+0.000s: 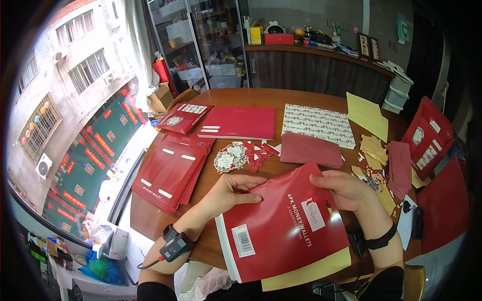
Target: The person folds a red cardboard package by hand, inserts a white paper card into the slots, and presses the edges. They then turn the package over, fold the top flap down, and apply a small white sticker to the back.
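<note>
both forearms extend forward from the lower edge of the view and converge over the near side of the wooden table [241,97]. the left forearm slants up and to the right, a dark strapped device [175,244] at its wrist; the right forearm rises up and to the left, encircled by a black band [381,238]. the left hand [236,190] is nearly closed in a narrow pinch, thumb flat on the front of a red packet [276,226] and fingers bent at its upper edge. the right hand [346,188] holds the upper right corner near the hang hole, thumb on the front, the other fingers largely hidden behind. the packet, tilted with barcode and printing facing the camera, is held over the near table edge, overlapping a yellow sheet [306,273]. beyond it lie dark red envelopes [311,150], white cut-outs [231,158] and, to the left, a stack of red packets [170,168].
</note>
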The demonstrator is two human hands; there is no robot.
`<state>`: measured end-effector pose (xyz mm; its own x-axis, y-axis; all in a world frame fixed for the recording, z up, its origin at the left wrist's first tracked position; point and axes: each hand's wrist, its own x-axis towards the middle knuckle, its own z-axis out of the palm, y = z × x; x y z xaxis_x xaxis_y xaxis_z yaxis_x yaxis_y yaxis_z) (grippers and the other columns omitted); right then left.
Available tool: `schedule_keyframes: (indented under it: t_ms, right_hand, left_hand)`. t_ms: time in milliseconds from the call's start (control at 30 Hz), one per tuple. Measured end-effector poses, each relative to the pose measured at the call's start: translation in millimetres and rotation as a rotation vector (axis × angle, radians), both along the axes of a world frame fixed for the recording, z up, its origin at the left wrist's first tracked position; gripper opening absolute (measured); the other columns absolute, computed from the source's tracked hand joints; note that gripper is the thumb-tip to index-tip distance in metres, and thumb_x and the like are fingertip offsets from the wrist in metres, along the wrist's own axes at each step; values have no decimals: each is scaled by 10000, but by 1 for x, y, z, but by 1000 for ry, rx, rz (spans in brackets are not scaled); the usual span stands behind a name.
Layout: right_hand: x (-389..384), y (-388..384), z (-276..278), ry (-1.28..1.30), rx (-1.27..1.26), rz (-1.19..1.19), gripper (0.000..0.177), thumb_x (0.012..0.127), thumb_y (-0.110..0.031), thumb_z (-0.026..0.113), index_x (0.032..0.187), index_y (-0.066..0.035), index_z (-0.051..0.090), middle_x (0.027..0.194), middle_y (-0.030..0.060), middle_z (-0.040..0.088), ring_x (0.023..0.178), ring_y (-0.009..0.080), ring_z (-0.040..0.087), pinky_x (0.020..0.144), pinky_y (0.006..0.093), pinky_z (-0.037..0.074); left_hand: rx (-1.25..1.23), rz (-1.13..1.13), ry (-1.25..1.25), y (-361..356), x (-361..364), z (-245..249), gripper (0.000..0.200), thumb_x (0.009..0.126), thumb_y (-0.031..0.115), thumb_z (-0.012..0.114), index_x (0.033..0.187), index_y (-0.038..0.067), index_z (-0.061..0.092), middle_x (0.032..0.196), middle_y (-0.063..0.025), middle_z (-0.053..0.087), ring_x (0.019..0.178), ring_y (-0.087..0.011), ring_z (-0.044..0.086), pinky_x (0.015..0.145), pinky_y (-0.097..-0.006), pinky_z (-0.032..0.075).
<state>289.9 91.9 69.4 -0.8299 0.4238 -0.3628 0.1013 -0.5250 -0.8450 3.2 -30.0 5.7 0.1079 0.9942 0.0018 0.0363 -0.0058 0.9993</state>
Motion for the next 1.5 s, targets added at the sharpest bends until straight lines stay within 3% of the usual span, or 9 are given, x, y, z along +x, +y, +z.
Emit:
schedule_keyframes:
  t_ms: [267, 433, 633, 767, 967, 1267, 1367, 1467, 1500]
  right_hand:
    - [-1, -2, -9, -140, 47, -9, 343, 1007, -245, 663, 1276, -34, 628, 1209, 78, 704, 1027, 147, 704, 879, 314, 590]
    - [-7, -2, -21, 78, -175, -91, 401, 1011, -373, 656, 1255, -56, 628, 1161, 90, 719, 998, 159, 720, 856, 335, 604]
    - [-9, -4, -22, 139, -167, -78, 426, 1028, -454, 595, 1212, -72, 639, 1149, 91, 723, 988, 163, 726, 842, 342, 612]
    - [-6, -6, -22, 21, -169, -62, 409, 1029, -404, 612, 1245, -58, 631, 1145, 86, 724, 981, 160, 728, 827, 333, 616]
    - [-5, -2, -32, -54, -154, 40, 357, 1001, -292, 671, 1256, -45, 629, 1146, 82, 725, 960, 152, 728, 805, 318, 617]
    - [-8, -12, -7, -160, 42, 147, 465, 964, -338, 729, 1298, -31, 628, 1168, 79, 713, 1019, 128, 693, 873, 300, 569]
    - [-10, -8, -2, -176, 213, 160, 423, 948, -348, 751, 1243, -62, 652, 1107, 43, 709, 963, 108, 670, 839, 279, 545]
    - [-1, 16, -15, -258, 524, 14, 359, 942, -364, 757, 1155, -89, 672, 1011, 4, 686, 887, 88, 627, 802, 267, 518]
    - [2, 23, -19, -202, 729, -23, 335, 944, -368, 753, 1118, -93, 672, 980, -13, 670, 872, 79, 605, 789, 262, 507]
  left_hand:
    - [-36, -60, -28, -2, 7, 2, 492, 905, -2, 748, 1380, 24, 621, 1206, -98, 738, 996, -98, 697, 923, -261, 560]
    - [-26, -32, -29, -5, 9, 5, 468, 906, 37, 765, 1356, 19, 640, 1182, -108, 745, 972, -97, 702, 898, -256, 566]
    - [162, 54, 162, -9, 19, 5, 442, 882, 125, 814, 1286, -1, 685, 1098, -133, 767, 913, -100, 719, 816, -256, 584]
    - [135, 68, 279, -12, 29, 18, 422, 871, 164, 831, 1241, -1, 711, 1013, -135, 782, 872, -108, 730, 786, -258, 591]
    - [93, 13, 192, -10, 32, 13, 375, 882, 143, 818, 1202, -26, 721, 1006, -131, 782, 880, -115, 731, 804, -259, 590]
    - [-117, -12, -17, -8, 28, 5, 219, 882, 87, 809, 1063, -23, 755, 987, -109, 777, 890, -122, 721, 824, -255, 576]
    - [-210, 11, -95, -7, 27, 6, 208, 879, 82, 810, 1053, -20, 758, 977, -104, 777, 884, -125, 720, 826, -257, 571]
    - [-213, 4, -71, -7, 26, 2, 203, 876, 82, 812, 1048, -13, 761, 976, -102, 777, 885, -127, 721, 827, -257, 569]
    - [-212, 3, -70, -6, 27, 0, 203, 876, 82, 812, 1048, -13, 761, 976, -102, 777, 885, -127, 721, 827, -257, 569]
